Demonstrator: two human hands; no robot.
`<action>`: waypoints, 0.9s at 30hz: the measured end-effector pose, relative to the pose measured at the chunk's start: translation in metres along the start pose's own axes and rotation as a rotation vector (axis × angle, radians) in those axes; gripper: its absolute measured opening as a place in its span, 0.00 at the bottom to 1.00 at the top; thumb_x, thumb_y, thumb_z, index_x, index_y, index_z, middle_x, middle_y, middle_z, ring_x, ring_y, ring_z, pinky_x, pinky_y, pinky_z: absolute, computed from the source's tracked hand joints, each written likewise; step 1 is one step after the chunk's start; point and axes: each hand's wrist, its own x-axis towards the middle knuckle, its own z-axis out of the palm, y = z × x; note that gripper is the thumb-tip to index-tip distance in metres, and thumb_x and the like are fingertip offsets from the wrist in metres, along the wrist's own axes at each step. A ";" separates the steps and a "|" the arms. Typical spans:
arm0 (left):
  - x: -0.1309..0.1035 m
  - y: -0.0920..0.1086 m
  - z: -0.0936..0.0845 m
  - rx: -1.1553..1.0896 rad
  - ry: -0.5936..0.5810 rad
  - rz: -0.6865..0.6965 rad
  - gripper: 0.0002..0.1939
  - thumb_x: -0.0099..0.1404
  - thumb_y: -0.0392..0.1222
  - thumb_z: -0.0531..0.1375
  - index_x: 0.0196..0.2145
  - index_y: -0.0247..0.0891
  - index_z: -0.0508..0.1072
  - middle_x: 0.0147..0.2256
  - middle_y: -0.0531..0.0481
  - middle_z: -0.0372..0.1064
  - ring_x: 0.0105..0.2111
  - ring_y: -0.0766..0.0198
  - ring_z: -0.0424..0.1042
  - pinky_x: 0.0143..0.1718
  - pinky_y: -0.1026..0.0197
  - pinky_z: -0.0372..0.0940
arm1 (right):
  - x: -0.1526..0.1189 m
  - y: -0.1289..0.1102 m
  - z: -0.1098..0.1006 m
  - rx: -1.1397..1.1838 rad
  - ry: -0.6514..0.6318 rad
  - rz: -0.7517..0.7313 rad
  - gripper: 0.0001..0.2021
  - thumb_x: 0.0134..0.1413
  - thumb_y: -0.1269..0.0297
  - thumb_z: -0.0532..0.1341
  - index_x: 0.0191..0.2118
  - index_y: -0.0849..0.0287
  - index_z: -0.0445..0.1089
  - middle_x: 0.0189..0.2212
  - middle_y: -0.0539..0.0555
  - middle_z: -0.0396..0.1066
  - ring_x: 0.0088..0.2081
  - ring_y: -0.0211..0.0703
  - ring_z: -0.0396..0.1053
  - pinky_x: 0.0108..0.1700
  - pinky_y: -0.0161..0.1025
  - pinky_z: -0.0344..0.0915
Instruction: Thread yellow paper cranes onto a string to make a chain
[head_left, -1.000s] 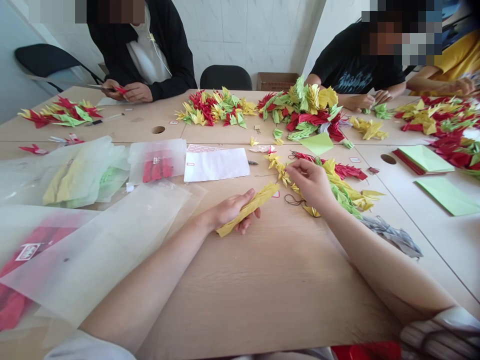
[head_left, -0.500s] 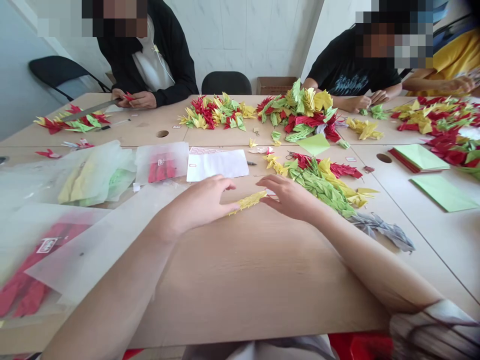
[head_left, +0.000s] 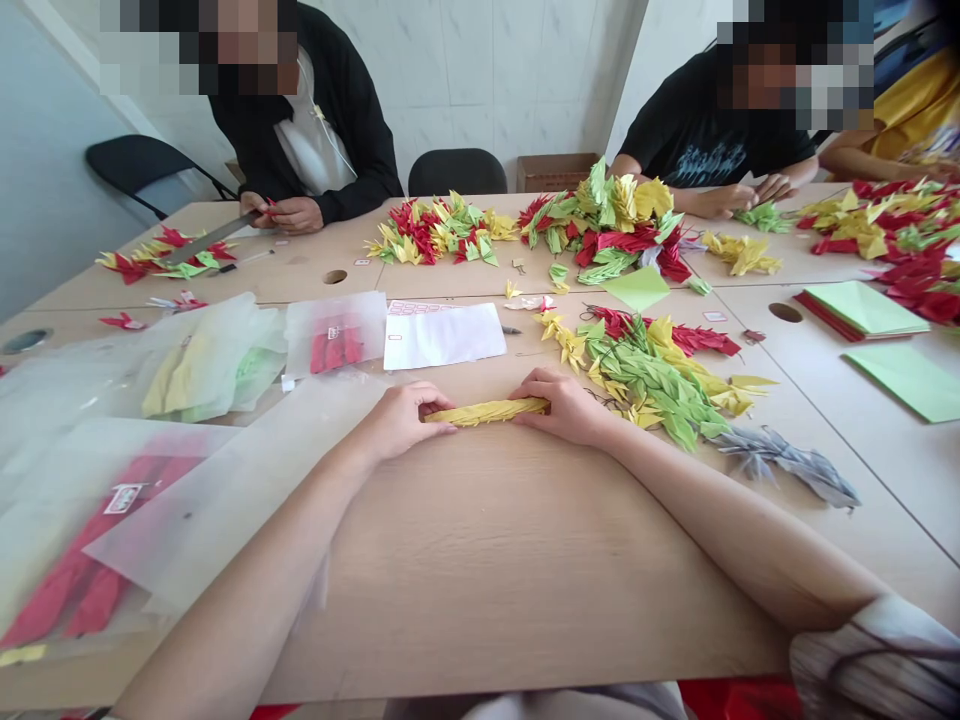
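Observation:
A yellow strand of folded paper [head_left: 491, 411] lies lengthwise between my two hands, just above or on the table. My left hand [head_left: 409, 420] pinches its left end between thumb and fingers. At the other end, my right hand [head_left: 561, 405] is closed on the strand too. Just right of that hand lie bundles of green folded paper [head_left: 649, 375], with yellow and red ones beside them. A white sheet of paper [head_left: 446, 337] is on the table beyond my hands, with a pen [head_left: 511, 330] at its right edge.
Clear plastic bags [head_left: 180, 500] holding red, yellow and green paper pieces cover the left side. Green paper sheets [head_left: 904, 380] and a grey plastic bundle [head_left: 791, 465] are on the right. Across the table, people handle folded paper near colourful piles [head_left: 439, 232].
Both hands have closed on the ends of the yellow strand, which now shows level and straight between them. Earlier the fingers were more spread and the strand sat at a slant.

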 end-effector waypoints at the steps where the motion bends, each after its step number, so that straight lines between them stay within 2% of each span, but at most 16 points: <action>1: 0.000 -0.001 0.001 -0.012 0.007 0.026 0.17 0.57 0.52 0.67 0.38 0.38 0.79 0.37 0.45 0.74 0.37 0.57 0.71 0.37 0.61 0.62 | 0.000 0.000 0.002 0.010 0.012 0.001 0.13 0.57 0.62 0.66 0.46 0.60 0.76 0.41 0.57 0.71 0.42 0.46 0.71 0.48 0.41 0.67; 5: -0.003 -0.006 0.007 -0.011 0.029 0.088 0.17 0.60 0.53 0.65 0.40 0.39 0.80 0.39 0.46 0.73 0.36 0.59 0.71 0.37 0.61 0.63 | 0.000 0.000 0.005 0.021 0.031 0.005 0.11 0.56 0.64 0.66 0.44 0.60 0.76 0.40 0.56 0.71 0.40 0.44 0.71 0.46 0.39 0.67; 14: -0.006 -0.011 0.013 0.044 0.103 0.131 0.17 0.62 0.52 0.64 0.43 0.40 0.80 0.41 0.47 0.71 0.34 0.63 0.71 0.36 0.62 0.66 | -0.003 -0.002 0.003 0.014 0.020 0.020 0.10 0.56 0.64 0.66 0.44 0.59 0.76 0.40 0.55 0.71 0.39 0.43 0.71 0.45 0.38 0.68; 19: -0.005 -0.012 0.015 0.085 0.108 0.168 0.18 0.63 0.52 0.63 0.45 0.39 0.80 0.41 0.47 0.71 0.33 0.63 0.71 0.36 0.61 0.66 | -0.003 -0.006 0.007 -0.002 0.006 0.013 0.12 0.57 0.63 0.65 0.47 0.59 0.75 0.43 0.57 0.71 0.43 0.46 0.72 0.48 0.41 0.67; 24: -0.005 -0.012 0.020 0.106 0.113 0.194 0.18 0.64 0.53 0.61 0.46 0.39 0.79 0.42 0.46 0.70 0.36 0.62 0.71 0.40 0.60 0.67 | -0.001 -0.013 0.011 -0.047 -0.016 -0.028 0.25 0.55 0.56 0.67 0.56 0.58 0.69 0.48 0.60 0.70 0.51 0.53 0.69 0.54 0.49 0.63; 27: -0.004 -0.012 0.022 0.105 0.123 0.203 0.18 0.65 0.53 0.61 0.45 0.39 0.79 0.42 0.45 0.70 0.37 0.61 0.71 0.41 0.60 0.67 | 0.001 -0.016 0.014 -0.050 0.009 -0.033 0.20 0.57 0.57 0.66 0.54 0.57 0.72 0.47 0.59 0.70 0.49 0.51 0.69 0.53 0.48 0.63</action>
